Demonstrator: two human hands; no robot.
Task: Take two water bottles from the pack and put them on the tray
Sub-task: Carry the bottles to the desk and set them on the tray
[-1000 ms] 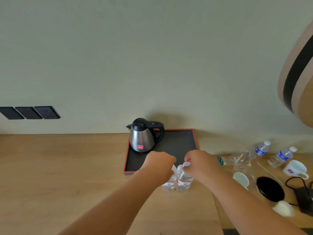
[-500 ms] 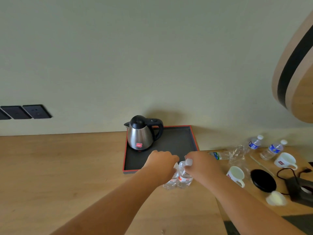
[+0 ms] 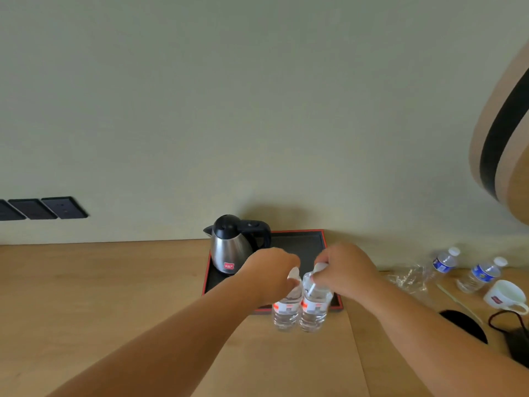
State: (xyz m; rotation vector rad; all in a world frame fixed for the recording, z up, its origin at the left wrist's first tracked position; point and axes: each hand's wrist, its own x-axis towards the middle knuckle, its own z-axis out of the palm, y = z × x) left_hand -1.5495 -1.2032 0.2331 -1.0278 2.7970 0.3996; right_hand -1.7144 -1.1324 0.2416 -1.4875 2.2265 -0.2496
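Observation:
Two small clear water bottles with red-and-white labels hang side by side just in front of the black tray's red front rim [image 3: 335, 308]. My left hand [image 3: 269, 272] grips the top of the left bottle [image 3: 286, 310]. My right hand [image 3: 343, 267] grips the top of the right bottle [image 3: 313, 310]. Both bottles are upright, and their lower halves overlap the wooden table in front of the tray. Crumpled clear pack wrap [image 3: 406, 279] lies on the table to the right.
A steel kettle [image 3: 232, 247] with a black lid stands on the tray's back left. To the right lie two blue-labelled bottles [image 3: 443, 260], a white cup [image 3: 506, 296], a black round disc [image 3: 463, 325] and a black cable [image 3: 512, 328]. A rounded wooden panel [image 3: 506, 133] juts in at upper right.
Both hands have raised the two bottles off the table and brought them toward the tray's front edge. The view has shifted slightly.

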